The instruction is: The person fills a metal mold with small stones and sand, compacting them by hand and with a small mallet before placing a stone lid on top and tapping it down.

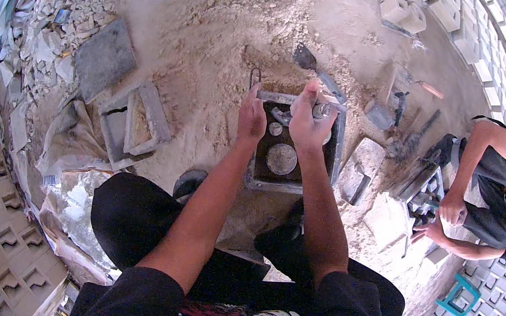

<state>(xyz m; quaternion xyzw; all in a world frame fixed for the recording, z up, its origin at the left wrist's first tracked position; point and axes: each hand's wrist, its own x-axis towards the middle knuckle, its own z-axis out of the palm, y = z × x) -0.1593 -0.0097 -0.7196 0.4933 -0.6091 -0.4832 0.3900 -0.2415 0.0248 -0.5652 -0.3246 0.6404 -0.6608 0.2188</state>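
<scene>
Grey-rimmed box [275, 187] on dusty ground [212, 84].
I see the left hand [251, 117] at its left side, grip unclear; right hand [309, 126] partly curled over the far right corner, can't tell whether it grips the shiny round piece [322, 110] there. Pale disc [281, 160] inside.

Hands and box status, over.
Left hand at left rim of box. Right hand above it, apparently gripping shiny round piece. Dark trowel lies near far rim.
</scene>
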